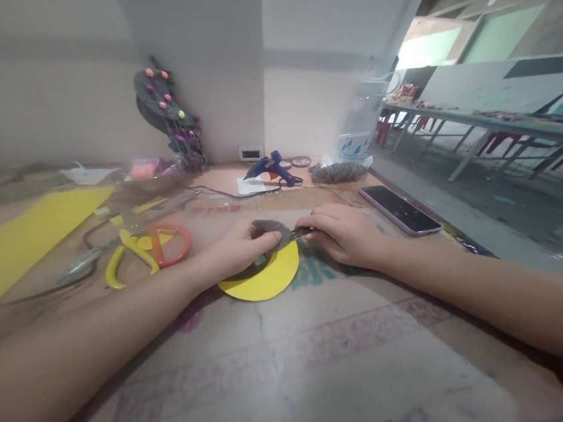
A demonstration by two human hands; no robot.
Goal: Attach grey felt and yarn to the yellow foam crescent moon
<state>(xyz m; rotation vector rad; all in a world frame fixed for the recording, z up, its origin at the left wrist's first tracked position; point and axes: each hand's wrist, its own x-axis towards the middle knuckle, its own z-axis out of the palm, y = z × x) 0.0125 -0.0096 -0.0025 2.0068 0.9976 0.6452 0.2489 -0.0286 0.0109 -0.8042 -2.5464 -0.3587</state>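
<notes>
My left hand (245, 247) is closed on a curved yellow card piece (265, 281), thumb on top, near the middle of the table. Grey yarn (274, 226) covers the upper part of the card, and the lower yellow curve shows bare. Just to the right, my right hand (337, 232) pinches a dark grey strand of yarn (300, 232) at the card's edge. Its fingertips are partly hidden behind the hand. A bundle of grey yarn (338, 172) lies farther back on the table.
Yellow-handled scissors (130, 260) and an orange-handled pair (171, 244) lie left, near a yellow sheet (23, 238). Behind are a blue glue gun (271, 167) and a grey crescent ornament with pompoms (156, 100). A phone (400, 209) lies right, near the table edge.
</notes>
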